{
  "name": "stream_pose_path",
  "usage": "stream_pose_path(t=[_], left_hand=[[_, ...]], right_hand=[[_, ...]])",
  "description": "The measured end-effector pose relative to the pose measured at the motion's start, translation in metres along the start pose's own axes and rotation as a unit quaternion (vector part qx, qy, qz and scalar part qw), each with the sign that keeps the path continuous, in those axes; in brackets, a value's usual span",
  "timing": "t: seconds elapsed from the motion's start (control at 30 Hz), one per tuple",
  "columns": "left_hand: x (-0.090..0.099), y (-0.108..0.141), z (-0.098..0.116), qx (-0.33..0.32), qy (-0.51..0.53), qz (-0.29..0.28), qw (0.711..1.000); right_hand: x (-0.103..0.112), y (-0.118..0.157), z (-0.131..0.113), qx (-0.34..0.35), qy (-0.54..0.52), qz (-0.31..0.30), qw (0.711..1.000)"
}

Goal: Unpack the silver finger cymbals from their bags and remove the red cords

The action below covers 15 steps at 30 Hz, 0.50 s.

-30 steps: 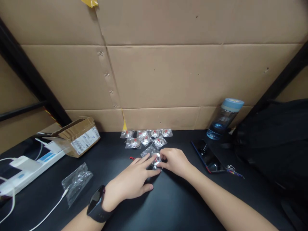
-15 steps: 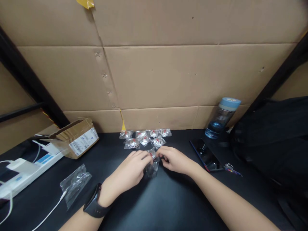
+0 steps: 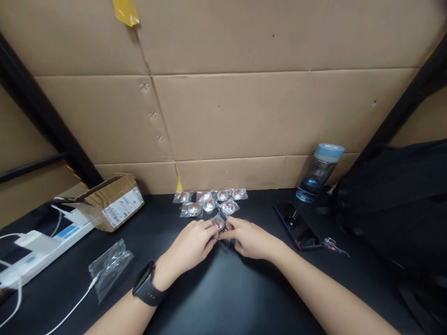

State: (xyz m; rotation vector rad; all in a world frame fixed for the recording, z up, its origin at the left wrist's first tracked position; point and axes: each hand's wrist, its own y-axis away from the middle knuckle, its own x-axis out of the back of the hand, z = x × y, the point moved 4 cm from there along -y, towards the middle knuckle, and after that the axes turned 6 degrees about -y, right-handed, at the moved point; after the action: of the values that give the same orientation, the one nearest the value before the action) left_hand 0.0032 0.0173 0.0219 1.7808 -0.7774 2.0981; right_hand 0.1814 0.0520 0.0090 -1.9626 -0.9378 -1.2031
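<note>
A round silver disc with a red mark, in a clear plastic bag point(image 3: 219, 223), lies on the black table between my two hands. My left hand point(image 3: 193, 245), with a black watch on its wrist, has its fingers closed on the bag's left edge. From the right, my right hand point(image 3: 252, 237) grips the near part of the bag, its index finger reaching across just below the disc. The loose end of the bag is partly hidden by the fingers. Just beyond, several similar bagged discs point(image 3: 208, 205) lie in two uneven rows before the cardboard wall.
On the left are an open cardboard box point(image 3: 122, 204), a white power strip point(image 3: 45, 251) with cables, and an empty clear bag point(image 3: 111, 267). To the right lie a phone point(image 3: 296, 225), a blue-lidded bottle point(image 3: 319, 172) and a black backpack point(image 3: 394, 209).
Both hands have come closer together over the bag. My right index finger has stretched left across it, and the bag's loose near end, spread out before, is now mostly covered or folded.
</note>
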Motion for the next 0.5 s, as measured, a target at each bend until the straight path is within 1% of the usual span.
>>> stream_pose_path(t=[0.13, 0.27, 0.33, 0.5], left_hand=[[-0.004, 0.002, -0.002, -0.004, 0.036, -0.021, 0.999], [-0.007, 0.004, -0.003, -0.006, 0.028, -0.032, 0.999], [-0.008, 0.005, -0.003, -0.006, 0.02, -0.036, 0.999], [-0.007, 0.003, -0.002, -0.011, 0.023, -0.035, 0.999]], right_hand=[[0.005, 0.002, -0.006, -0.005, 0.043, -0.016, 0.999], [0.012, 0.003, -0.004, -0.061, 0.092, -0.028, 0.993], [0.013, 0.004, -0.003, -0.072, 0.103, -0.028, 0.992], [0.007, 0.002, -0.009, -0.013, 0.076, -0.019, 0.997]])
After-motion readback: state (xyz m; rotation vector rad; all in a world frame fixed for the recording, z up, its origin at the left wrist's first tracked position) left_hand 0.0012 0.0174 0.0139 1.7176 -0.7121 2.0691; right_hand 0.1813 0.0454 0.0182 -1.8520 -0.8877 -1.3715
